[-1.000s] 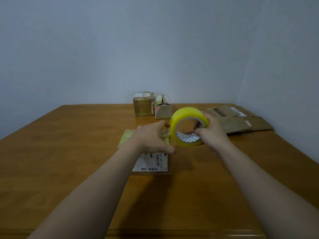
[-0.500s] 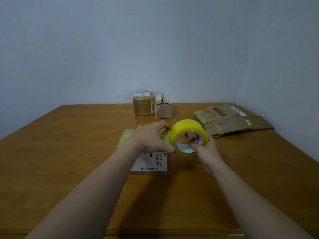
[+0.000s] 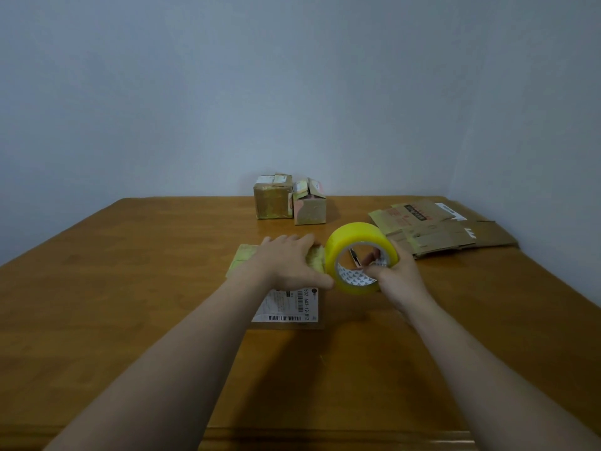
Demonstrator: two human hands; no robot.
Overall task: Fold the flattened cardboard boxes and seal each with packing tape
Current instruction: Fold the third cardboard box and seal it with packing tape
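A small cardboard box (image 3: pixel 287 309) with a white shipping label on its front stands mid-table. My left hand (image 3: pixel 287 263) lies flat on its top, fingers spread, pressing it down. Just right of the box, my right hand (image 3: pixel 398 278) grips a yellow roll of packing tape (image 3: pixel 356 237), thumb inside the core. The roll stands on edge against the box's right side, next to my left thumb. Whether a strip runs from roll to box is hidden by my left hand.
Two folded, taped boxes (image 3: pixel 289 200) stand side by side at the far edge of the wooden table (image 3: pixel 130 288). A pile of flattened cardboard boxes (image 3: pixel 439 229) lies at the far right, near the wall corner.
My right hand has lowered the tape roll and drawn it nearer, down beside the box, uncovering the flattened pile behind. My left hand has stayed on the box top.
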